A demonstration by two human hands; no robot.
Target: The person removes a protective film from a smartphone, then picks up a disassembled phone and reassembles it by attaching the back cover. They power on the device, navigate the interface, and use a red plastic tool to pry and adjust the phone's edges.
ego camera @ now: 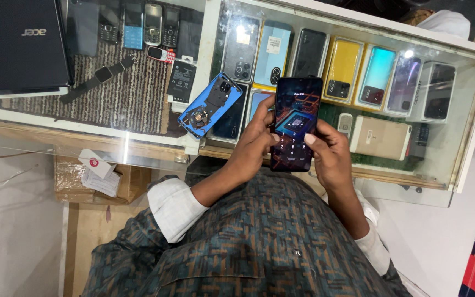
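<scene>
Smartphone: dark slab, screen lit with a keypad over blue-orange pattern, held upright above the glass counter | left hand grip closed on its left edge, thumb on screen | right hand grip closed on its right edge | blue opened phone back just left, boxed phones under glass beyond | open room right, near the counter's edge

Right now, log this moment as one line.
left hand: holds smartphone | right hand: holds smartphone, thumb on lit screen | below: glass counter
</scene>
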